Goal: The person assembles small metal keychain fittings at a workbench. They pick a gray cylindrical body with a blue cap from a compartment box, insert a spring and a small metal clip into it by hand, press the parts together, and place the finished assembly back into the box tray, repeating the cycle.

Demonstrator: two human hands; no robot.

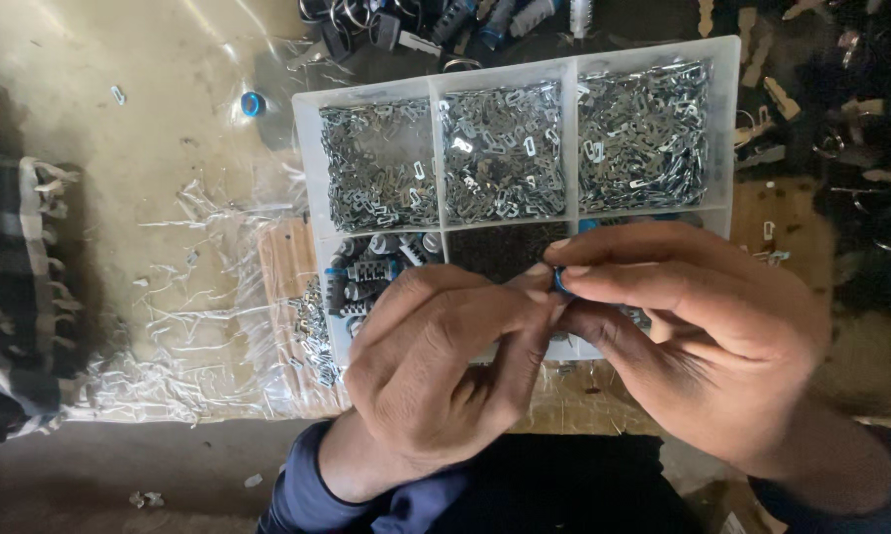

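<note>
Over a white divided tray [307, 178]: left hand [436, 366] and right hand [703, 326] pinch one small blue part [559, 281] between fingertips, hiding the lower compartments. Metal clips [505, 148] at twelve o'clock; checked cloth [15, 297] at nine.

two hands [445, 366], one tray [312, 168], perhaps six compartments

We are in a small assembly workshop. A white compartment tray [307, 158] before us is packed with tiny metal clips [505, 148] and ridged grey and black parts [366, 277]. Crumpled plastic wrap [198, 326] covers the worn counter [139, 148], and more loose hardware [445, 20] is heaped along its far edge.
</note>
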